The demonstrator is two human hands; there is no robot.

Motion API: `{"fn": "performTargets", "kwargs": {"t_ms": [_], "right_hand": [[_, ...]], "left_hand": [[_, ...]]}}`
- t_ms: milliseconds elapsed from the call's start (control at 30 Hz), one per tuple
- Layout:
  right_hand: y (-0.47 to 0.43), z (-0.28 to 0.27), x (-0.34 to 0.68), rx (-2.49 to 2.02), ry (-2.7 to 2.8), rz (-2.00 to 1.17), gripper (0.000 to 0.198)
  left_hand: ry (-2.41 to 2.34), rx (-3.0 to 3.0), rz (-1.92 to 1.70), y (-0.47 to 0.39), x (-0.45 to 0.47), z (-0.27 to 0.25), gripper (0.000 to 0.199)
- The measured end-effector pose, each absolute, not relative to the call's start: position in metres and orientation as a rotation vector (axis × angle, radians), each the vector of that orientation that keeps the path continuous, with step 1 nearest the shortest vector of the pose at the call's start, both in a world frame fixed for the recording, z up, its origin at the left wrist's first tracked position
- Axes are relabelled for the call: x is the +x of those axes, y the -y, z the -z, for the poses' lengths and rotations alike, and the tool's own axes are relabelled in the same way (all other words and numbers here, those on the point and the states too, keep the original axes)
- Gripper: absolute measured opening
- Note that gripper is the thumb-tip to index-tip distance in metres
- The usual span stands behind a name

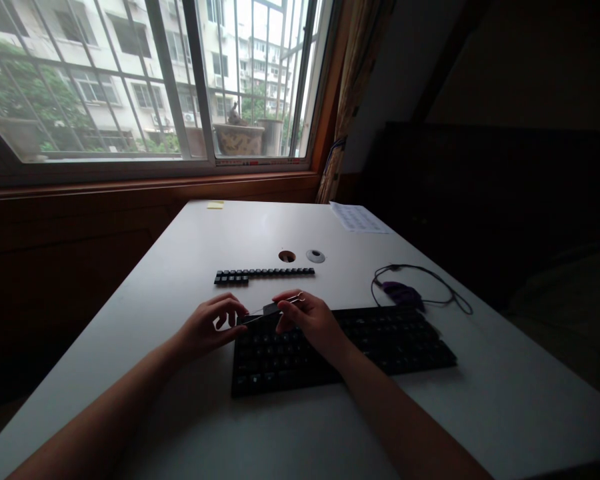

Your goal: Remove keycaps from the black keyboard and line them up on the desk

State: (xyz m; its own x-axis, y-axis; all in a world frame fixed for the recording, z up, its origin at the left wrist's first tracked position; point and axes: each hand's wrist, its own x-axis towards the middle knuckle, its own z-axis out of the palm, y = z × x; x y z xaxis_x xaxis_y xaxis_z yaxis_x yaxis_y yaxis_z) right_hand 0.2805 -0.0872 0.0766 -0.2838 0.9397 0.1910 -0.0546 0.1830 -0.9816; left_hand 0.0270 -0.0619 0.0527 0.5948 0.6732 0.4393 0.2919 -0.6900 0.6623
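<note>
A black keyboard (285, 363) lies across the table in front of me, with some key positions in its upper rows hard to make out in the dim light. Above its upper left part, my right hand (305, 320) grips a keycap puller (271, 309) with a dark handle and thin wire ends. My left hand (215, 323) is closed in a pinch at the puller's left wire end; any small piece between its fingertips is hidden. Beyond both hands, black keycaps (265, 272) sit in a long row, with a shorter row beneath its left end.
A dark purple mouse (403, 293) and its looped cable (450, 287) lie behind the keyboard's right side. Farther back are a round table hole (287, 256), its grey cover (315, 255), a printed sheet (360, 217) and a yellow sticky note (215, 205).
</note>
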Motion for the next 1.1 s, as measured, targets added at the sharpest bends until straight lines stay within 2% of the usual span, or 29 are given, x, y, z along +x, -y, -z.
{"fn": "performTargets", "kwargs": {"t_ms": [500,800,1100], "right_hand": [[0.082,-0.075,0.287,-1.067,1.422,-1.003,0.030],[0.082,-0.076,0.287,-1.138,1.556,-0.733,0.029],[0.086,-0.077,0.284,-0.993,1.768,-0.396,0.027]], "left_hand": [[-0.820,2.522,-0.871,0.054,0.029,-0.040,0.011],[-0.882,2.324,-0.892,0.052,0.026,-0.043,0.012],[-0.861,2.152,-0.904,0.051,0.024,-0.048,0.016]]}}
